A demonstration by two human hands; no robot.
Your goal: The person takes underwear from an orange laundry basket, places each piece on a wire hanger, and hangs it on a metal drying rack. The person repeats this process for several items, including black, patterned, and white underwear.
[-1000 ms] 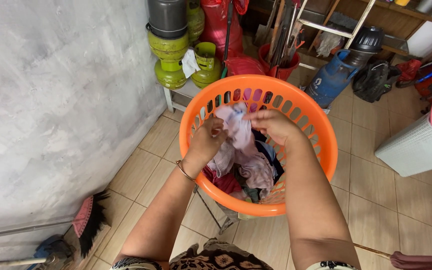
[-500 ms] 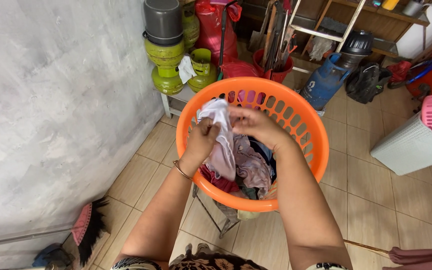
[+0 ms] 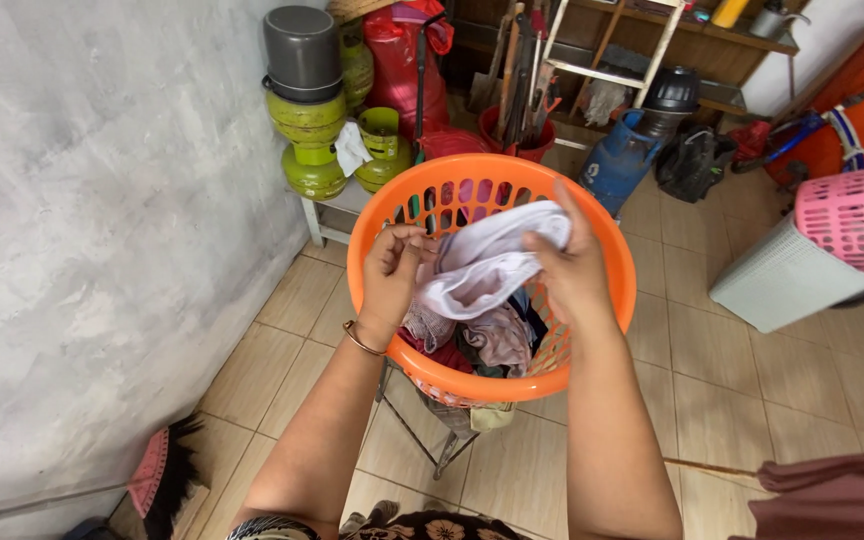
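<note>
An orange laundry basket (image 3: 602, 255) stands on a low metal stool in front of me, full of mixed clothes. Both hands are over it and hold one white and pale lilac garment (image 3: 482, 265) lifted out of the pile. My left hand (image 3: 392, 275), with a thin bangle on the wrist, pinches the garment's left edge. My right hand (image 3: 567, 265) grips its right end, with the cloth stretched between them. Darker clothes (image 3: 487, 340), red, pink and blue, lie underneath in the basket.
A rough grey wall (image 3: 102, 230) runs along the left. Green gas cylinders (image 3: 312, 150) with a grey pot on top sit on a small white stand. A blue cylinder (image 3: 622, 160), tools and shelves stand behind. A pink basket (image 3: 857, 215) and a grey box (image 3: 782, 280) are at the right.
Both hands have lifted the white garment higher out of the basket and drawn it apart sideways. The camera has tilted, so the basket sits lower in view.
</note>
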